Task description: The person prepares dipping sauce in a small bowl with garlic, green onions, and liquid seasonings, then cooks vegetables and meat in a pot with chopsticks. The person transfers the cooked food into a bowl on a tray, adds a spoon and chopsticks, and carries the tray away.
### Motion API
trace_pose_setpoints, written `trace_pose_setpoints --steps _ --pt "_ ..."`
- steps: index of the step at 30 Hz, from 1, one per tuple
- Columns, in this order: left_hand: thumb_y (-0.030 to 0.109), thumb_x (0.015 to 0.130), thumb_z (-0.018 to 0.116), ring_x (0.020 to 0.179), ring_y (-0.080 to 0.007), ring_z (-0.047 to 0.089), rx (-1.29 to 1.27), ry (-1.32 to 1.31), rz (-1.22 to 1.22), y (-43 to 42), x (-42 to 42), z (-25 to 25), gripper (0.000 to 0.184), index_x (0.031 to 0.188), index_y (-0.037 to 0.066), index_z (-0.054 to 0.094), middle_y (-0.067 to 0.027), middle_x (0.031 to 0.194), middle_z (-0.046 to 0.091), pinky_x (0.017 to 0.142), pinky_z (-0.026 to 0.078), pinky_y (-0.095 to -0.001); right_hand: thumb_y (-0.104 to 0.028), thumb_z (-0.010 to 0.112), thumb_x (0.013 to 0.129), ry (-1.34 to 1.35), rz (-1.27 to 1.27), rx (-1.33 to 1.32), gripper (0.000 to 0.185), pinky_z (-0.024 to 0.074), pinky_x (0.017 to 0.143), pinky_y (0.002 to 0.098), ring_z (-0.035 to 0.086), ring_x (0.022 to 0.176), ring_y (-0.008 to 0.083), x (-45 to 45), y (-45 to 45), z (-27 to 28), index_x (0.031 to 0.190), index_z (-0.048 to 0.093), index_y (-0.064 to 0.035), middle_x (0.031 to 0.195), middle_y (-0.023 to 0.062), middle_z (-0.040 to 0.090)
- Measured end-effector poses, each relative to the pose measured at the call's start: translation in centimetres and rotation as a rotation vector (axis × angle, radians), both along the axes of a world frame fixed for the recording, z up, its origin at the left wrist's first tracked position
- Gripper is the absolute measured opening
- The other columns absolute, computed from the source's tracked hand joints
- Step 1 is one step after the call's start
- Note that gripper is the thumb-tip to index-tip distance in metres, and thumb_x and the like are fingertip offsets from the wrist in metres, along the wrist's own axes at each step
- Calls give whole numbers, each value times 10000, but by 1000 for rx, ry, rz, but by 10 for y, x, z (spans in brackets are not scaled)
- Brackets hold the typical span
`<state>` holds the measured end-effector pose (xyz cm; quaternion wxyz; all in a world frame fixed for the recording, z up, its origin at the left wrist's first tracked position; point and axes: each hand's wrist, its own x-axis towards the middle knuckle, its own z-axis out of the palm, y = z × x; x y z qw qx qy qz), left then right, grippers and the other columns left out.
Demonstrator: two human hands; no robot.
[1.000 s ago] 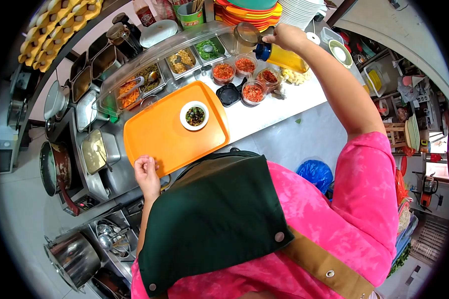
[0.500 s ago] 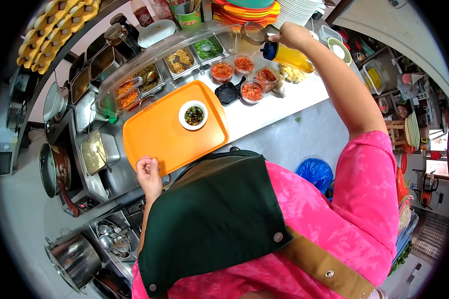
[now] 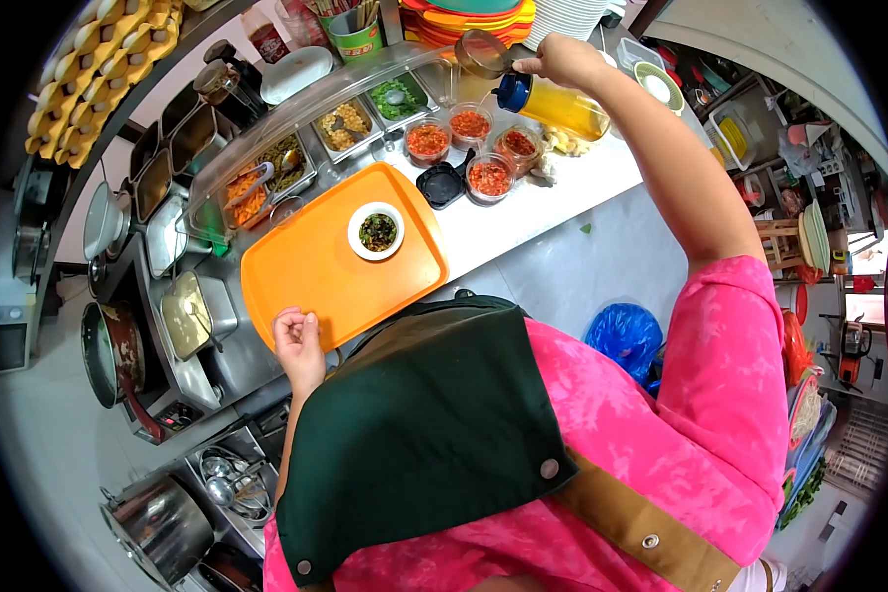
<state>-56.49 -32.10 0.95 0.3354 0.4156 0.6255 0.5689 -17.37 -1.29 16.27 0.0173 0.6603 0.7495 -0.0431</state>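
My left hand (image 3: pixel 298 345) is loosely curled at the near edge of an orange tray (image 3: pixel 306 281), with nothing visible in its fingers. On the tray stands a white bowl (image 3: pixel 401 235) of dark sauce with green bits. My right arm reaches to the far side, where my right hand (image 3: pixel 567 61) grips the short handle of a round brownish cup (image 3: pixel 481 53). Just below it, a bottle of yellow oil (image 3: pixel 567 111) with a blue cap is tilted sideways; whether my fingers also touch it, I cannot tell. Several clear tubs of red chopped chilli (image 3: pixel 489 178) stand nearby.
Metal pans of corn (image 3: pixel 343 126), chopped greens (image 3: pixel 397 99) and shredded carrot (image 3: pixel 249 193) sit under a clear cover (image 3: pixel 296 123). A black lid (image 3: pixel 440 185) lies beside the tubs. Stacked plates (image 3: pixel 567 20) stand behind. A pan (image 3: pixel 113 355) is at the left.
The view has shifted slightly, so the counter items appear a little further left. My right hand, the cup and the bottle keep nearly the same arrangement. My left hand stays at the tray edge.
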Motion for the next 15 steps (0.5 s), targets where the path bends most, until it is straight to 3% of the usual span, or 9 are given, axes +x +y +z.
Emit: trace_pose_setpoints --steps 6,11,15 --pt "-7 813 560 712 -60 436 -8 11 -9 -1 -3 -4 108 840 37 464 -61 1017 434 626 391 -183 -567 552 754 -3 -27 61 534 466 620 366 602 646 260 3 0 4 718 642 -42 654 98 606" --pt "-8 802 567 750 -62 407 -7 9 -12 -1 -8 -9 116 840 41 468 -59 1013 431 665 369 -187 -569 558 755 288 -75 22 547 461 615 352 605 629 252 18 6 -3 723 653 -31 631 123 595" --pt "3 803 570 759 -73 402 -29 50 -17 2 -8 -9 115 844 44 471 -64 1012 436 689 364 -201 -529 595 757 475 -99 8 532 442 558 322 556 562 195 24 -7 5 679 638 -4 587 105 562"
